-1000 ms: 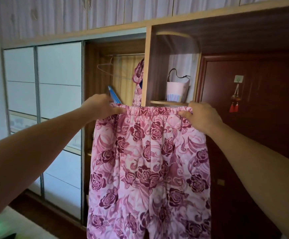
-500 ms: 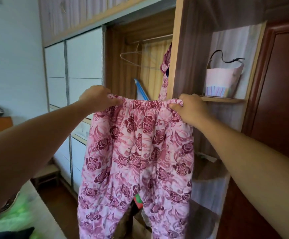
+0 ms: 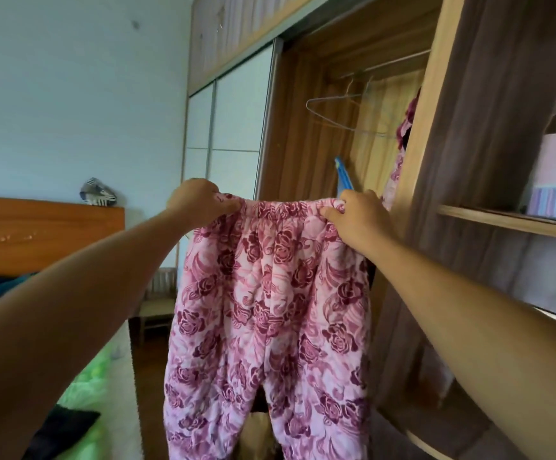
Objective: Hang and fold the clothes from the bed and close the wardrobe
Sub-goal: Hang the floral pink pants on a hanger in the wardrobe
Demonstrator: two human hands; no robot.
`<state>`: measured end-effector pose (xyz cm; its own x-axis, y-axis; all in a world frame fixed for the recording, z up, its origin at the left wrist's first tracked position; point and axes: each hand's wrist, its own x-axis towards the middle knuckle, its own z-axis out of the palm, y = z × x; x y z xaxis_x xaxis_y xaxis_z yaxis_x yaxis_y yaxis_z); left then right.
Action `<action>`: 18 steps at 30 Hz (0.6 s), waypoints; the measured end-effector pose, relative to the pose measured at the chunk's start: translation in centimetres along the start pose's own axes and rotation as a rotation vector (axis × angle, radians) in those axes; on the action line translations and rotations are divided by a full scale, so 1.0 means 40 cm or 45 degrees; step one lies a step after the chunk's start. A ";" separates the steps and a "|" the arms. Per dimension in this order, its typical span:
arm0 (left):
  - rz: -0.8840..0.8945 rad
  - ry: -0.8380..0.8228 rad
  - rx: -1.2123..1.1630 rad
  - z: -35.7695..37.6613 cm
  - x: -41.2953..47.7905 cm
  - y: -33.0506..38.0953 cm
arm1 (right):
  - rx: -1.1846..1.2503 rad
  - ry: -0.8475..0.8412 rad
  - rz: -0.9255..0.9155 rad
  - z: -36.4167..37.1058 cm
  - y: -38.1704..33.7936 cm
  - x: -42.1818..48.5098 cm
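The wardrobe (image 3: 290, 127) stands open at its middle section, with white sliding doors to the left of it. The bed (image 3: 104, 386) lies at lower left under a green cover. The pink rose-print trousers (image 3: 270, 310) hang before the open section, off the bed, legs dangling. The left hand (image 3: 200, 200) and right hand (image 3: 356, 214) each grip a waistband corner, fingers curled into the cloth. A bare wire hanger (image 3: 349, 125) hangs on the rail inside.
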<state>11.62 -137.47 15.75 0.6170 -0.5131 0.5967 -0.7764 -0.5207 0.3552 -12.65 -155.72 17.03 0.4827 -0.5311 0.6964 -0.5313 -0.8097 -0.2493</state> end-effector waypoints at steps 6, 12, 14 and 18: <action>-0.061 0.077 -0.035 0.081 0.100 -0.010 | 0.135 0.083 0.106 0.131 0.021 0.117; 0.019 0.142 -0.094 0.173 0.307 -0.010 | 0.208 0.249 0.210 0.255 0.058 0.303; 0.069 0.138 -0.108 0.220 0.394 -0.010 | 0.192 0.316 0.254 0.303 0.081 0.374; 0.174 0.062 -0.159 0.338 0.568 -0.009 | 0.148 0.392 0.398 0.398 0.132 0.507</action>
<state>27.65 -158.14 19.45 0.5003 -0.5378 0.6785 -0.8642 -0.3580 0.3535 5.41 -174.75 19.12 0.0725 -0.6700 0.7389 -0.5282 -0.6541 -0.5414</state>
